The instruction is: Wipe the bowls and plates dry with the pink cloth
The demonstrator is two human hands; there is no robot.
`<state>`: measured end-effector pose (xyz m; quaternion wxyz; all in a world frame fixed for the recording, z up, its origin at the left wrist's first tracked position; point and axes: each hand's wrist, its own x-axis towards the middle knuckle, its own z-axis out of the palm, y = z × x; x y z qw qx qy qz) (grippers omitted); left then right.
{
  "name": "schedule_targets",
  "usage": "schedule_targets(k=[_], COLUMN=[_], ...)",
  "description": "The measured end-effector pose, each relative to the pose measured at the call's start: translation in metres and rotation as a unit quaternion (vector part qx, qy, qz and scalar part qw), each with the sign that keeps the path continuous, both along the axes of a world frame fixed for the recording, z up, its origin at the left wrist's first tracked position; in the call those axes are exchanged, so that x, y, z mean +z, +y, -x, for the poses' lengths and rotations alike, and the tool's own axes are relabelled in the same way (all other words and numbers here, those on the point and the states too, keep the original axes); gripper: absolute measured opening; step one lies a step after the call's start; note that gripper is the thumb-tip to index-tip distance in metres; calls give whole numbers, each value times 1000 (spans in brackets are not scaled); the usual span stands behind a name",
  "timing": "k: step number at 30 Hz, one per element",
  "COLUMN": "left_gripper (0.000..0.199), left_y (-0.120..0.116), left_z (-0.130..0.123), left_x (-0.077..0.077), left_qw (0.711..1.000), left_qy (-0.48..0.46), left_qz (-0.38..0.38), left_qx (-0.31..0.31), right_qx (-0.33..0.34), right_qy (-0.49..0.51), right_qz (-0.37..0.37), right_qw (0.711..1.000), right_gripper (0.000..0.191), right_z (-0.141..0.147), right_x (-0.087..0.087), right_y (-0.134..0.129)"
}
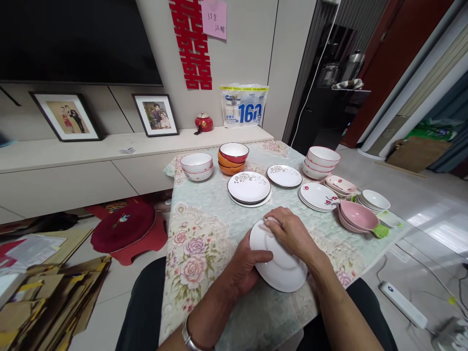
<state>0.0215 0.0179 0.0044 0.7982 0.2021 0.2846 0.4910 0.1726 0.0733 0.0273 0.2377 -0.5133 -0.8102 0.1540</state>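
Observation:
A white plate point(281, 273) is tilted above the near side of the table, its plain underside with the raised foot ring facing me. My left hand point(248, 263) grips its left edge, thumb lying across the underside and fingers behind. Over the plate's upper part, my right hand point(292, 233) has its fingers bent and pressed near the far rim; whether something thin is under those fingertips is unclear. Just beyond my hands are flower-patterned plates with dark rims point(248, 187). Another stack of plates with red flowers point(319, 196) sits to the right.
White bowls point(197, 165) and orange and red bowls point(232, 161) stand at the table's back left. Along the right are stacked bowls point(321, 160), pink dishes point(358, 216) and small white bowls point(376, 200). A red stool point(126, 226) and flattened cardboard point(47, 302) are on the left floor.

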Motion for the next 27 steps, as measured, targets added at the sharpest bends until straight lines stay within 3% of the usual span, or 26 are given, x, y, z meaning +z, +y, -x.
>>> schedule_targets(k=[4, 10, 14, 22, 24, 27], left_gripper=[69, 78, 78, 66, 65, 69], left_y=[4, 4, 2, 2, 2, 1], left_z=[0, -1, 0, 0, 0, 1], left_x=[-7, -6, -3, -3, -4, -3], left_qw=[998, 998, 999, 999, 999, 999], left_qy=[12, 9, 21, 25, 25, 31], left_qz=[25, 6, 18, 6, 2, 10], left_qx=[56, 59, 47, 29, 23, 21], right_qx=[-85, -127, -71, 166, 165, 101], right_qy=[-55, -87, -40, 39, 51, 65], right_qz=[53, 67, 18, -15, -2, 27], right_qw=[993, 986, 997, 985, 985, 992], right_gripper=[21, 20, 20, 23, 23, 21], right_z=[-19, -26, -15, 6, -1, -19], right_x=[-7, -5, -5, 5, 4, -1], right_y=[7, 7, 4, -5, -2, 6])
